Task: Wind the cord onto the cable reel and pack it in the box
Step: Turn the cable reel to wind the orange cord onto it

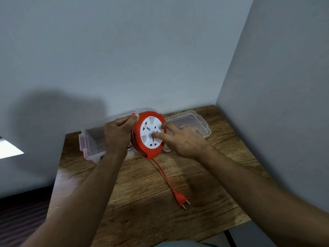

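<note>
- Tabletop (142, 202), wood grain, carries everything and sits in a corner between two grey walls. Keep the work over its middle so the loose cord does not slide off the near edge.
- Box (92, 139), clear plastic, stands open at the far left, partly hidden behind the left forearm. Its lid (188, 122) lies flat to the right, well apart from the opening. Nothing packed yet.
- Cable reel (148, 134), red housing with white socket face, is held upright and tilted toward the camera, just in front of the box.
- Left hand (117, 134) is clamped on the reel's left rim, thumb over the top edge. Judgement: this grip should stay firm and steady, acting as the anchor while the face turns.
- Right hand (179, 138) is spread open, fingertips (156, 134) pressed on the white face near its centre. Whether they catch a winding knob cannot be told.
- Cord (162, 173), red, leaves the reel's underside and trails toward the camera; a short length is left to wind. Turn evenly and let it feed straight, without kinks.
- Plug (181, 199) lies flat on the wood at the cord's end. Slow down as it nears the housing, so it does not whip.
</note>
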